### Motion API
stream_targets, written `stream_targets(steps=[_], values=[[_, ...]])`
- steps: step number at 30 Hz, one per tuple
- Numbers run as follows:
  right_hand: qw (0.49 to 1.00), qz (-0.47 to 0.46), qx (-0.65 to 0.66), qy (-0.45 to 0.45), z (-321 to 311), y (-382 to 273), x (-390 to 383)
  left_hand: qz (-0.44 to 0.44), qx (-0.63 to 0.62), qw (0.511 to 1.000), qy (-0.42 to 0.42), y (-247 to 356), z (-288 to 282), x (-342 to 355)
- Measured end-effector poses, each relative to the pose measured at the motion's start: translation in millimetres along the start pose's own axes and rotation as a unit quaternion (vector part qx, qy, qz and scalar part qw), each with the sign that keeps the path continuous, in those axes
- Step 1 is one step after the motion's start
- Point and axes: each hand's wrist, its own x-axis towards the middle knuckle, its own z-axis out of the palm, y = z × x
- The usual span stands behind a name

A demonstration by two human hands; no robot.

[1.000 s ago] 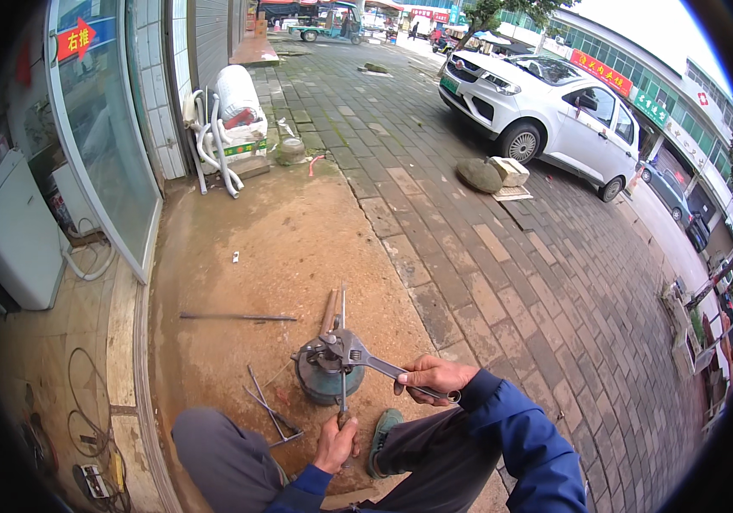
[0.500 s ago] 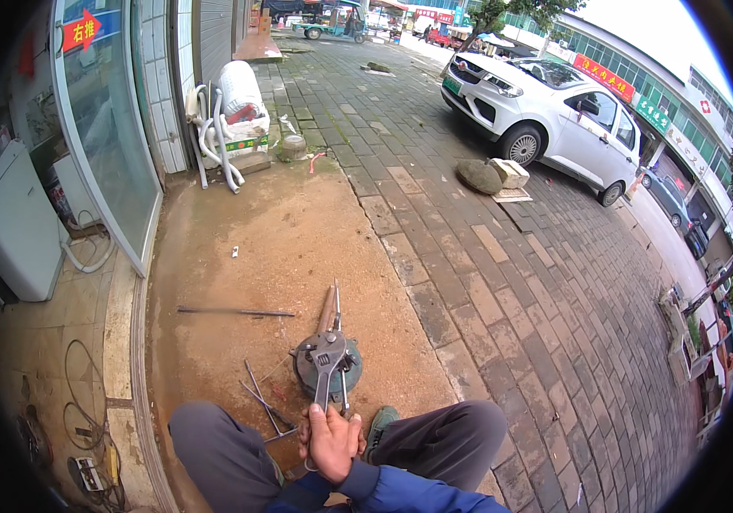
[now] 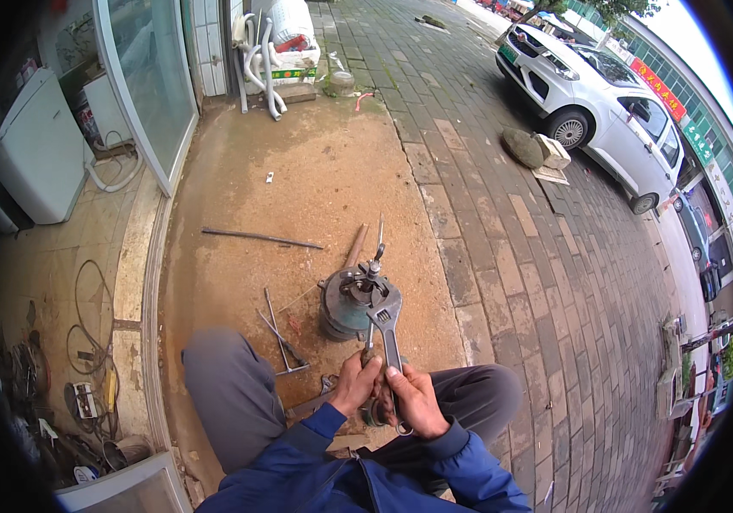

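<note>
My right hand (image 3: 418,400) is closed around the handle of a steel adjustable wrench (image 3: 385,311), whose jaws point away from me. Close on its left, my left hand (image 3: 356,383) grips a thin metal rod (image 3: 370,335) that runs up toward the green motor-like cylinder (image 3: 342,323). This cylinder stands upright on the ground between my knees, with dark metal parts on top. The wrench head overlaps its right edge; whether they touch, I cannot tell. A bright metal tool (image 3: 375,267) sits at its top, and a wooden handle (image 3: 357,244) shows behind it.
A dark rod (image 3: 262,238) lies on the ground at the left, and a T-handled tool (image 3: 282,342) near my left knee. A glass door (image 3: 146,77) and sill border the left side. Farther off are a stone (image 3: 522,148) and a white car (image 3: 597,103).
My hands, stacked together on the wrench before, are now side by side. The wrench has shifted off the cylinder's top toward its near right edge. The view has tilted down.
</note>
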Motion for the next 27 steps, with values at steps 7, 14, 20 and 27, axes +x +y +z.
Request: stream_targets(steps=[7, 14, 20, 27], values=[[0.979, 0.118, -0.154, -0.061, -73.8, -90.6, 22.2, -0.044, -0.03, 0.999, 0.007, 22.3, 2.6, -4.5], [0.955, 0.151, -0.207, -0.149, -96.2, -117.2, 66.9, -0.032, -0.012, 0.999, -0.001, 18.1, -3.2, -1.7], [0.953, 0.143, -0.218, -0.157, -92.4, -118.7, 67.7, -0.047, -0.004, 0.999, 0.005, 20.2, 4.7, -1.3], [0.992, 0.107, -0.054, -0.05, -27.7, -53.4, 34.6, -0.03, -0.034, 0.998, 0.053, 8.2, 6.7, -8.8]])
